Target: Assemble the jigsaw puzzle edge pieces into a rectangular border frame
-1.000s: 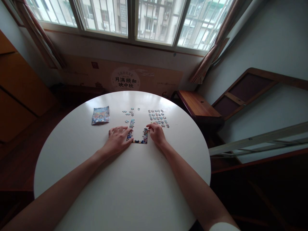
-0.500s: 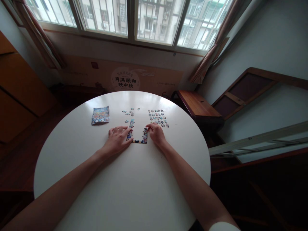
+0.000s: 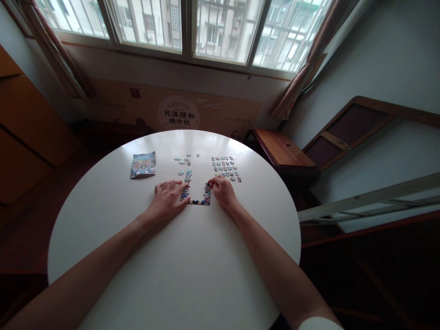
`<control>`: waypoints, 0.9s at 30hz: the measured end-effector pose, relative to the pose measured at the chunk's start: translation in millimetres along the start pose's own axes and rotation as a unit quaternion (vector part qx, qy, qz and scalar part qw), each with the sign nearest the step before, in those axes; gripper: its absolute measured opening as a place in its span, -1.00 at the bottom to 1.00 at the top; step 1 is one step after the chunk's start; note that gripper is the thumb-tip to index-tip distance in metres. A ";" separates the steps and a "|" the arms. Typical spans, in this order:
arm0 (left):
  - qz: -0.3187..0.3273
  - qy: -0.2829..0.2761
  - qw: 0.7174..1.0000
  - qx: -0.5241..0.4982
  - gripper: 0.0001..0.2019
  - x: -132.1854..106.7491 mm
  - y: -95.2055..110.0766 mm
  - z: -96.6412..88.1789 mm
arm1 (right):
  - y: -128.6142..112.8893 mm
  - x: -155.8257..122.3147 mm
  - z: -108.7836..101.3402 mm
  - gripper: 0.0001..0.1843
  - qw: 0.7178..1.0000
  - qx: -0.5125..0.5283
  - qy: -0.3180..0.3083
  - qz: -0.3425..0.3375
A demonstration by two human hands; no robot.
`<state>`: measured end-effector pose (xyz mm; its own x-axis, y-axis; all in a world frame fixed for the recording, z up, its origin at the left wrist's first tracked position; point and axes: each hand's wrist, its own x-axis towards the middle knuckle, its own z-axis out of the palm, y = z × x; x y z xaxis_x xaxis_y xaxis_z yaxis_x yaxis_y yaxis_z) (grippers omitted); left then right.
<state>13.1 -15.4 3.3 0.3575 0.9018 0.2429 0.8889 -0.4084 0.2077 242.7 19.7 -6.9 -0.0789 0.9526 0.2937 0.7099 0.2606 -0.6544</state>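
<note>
A partly joined jigsaw puzzle [image 3: 207, 196] lies on the white round table [image 3: 172, 266], its joined pieces forming a U with a tall left side, a bottom row and a shorter right side. My left hand [image 3: 167, 197] rests flat beside the left side, fingers stretched, thumb and fingertips touching its edge. At the top of the right side, my right hand [image 3: 223, 189] has its fingers drawn together on a small puzzle piece, mostly hidden by the fingertips. Rows of loose puzzle pieces [image 3: 225, 163] lie just beyond the right hand.
Several more loose pieces [image 3: 188, 162] are scattered above the puzzle's left side. A creased picture sheet [image 3: 143, 165] lies at the table's left. Beyond the far right edge stands a low wooden table [image 3: 283, 146], and a window [image 3: 220, 27] spans the back wall.
Both hands stay almost still. My right fingertips shift very slightly at the top of the puzzle's right side.
</note>
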 end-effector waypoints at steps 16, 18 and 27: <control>0.008 -0.036 0.999 -0.028 -0.50 0.7 -3.2 4.1 | 1.5 0.9 0.9 -0.67 1.000 -0.003 -0.001 -0.003; 0.009 -0.035 0.999 -0.027 -0.50 0.6 -3.2 4.0 | 1.5 0.7 0.6 -0.67 1.000 -0.004 -0.004 -0.001; 0.015 -0.031 0.999 -0.024 -0.52 0.3 -2.0 1.5 | 1.8 -0.1 0.1 -0.65 1.000 -0.005 -0.005 -0.001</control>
<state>11.8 -14.1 1.6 0.4027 0.8950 0.1918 0.8629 -0.4411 0.2467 243.9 20.1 -8.2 -0.0883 0.9536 0.2877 0.7160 0.2616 -0.6472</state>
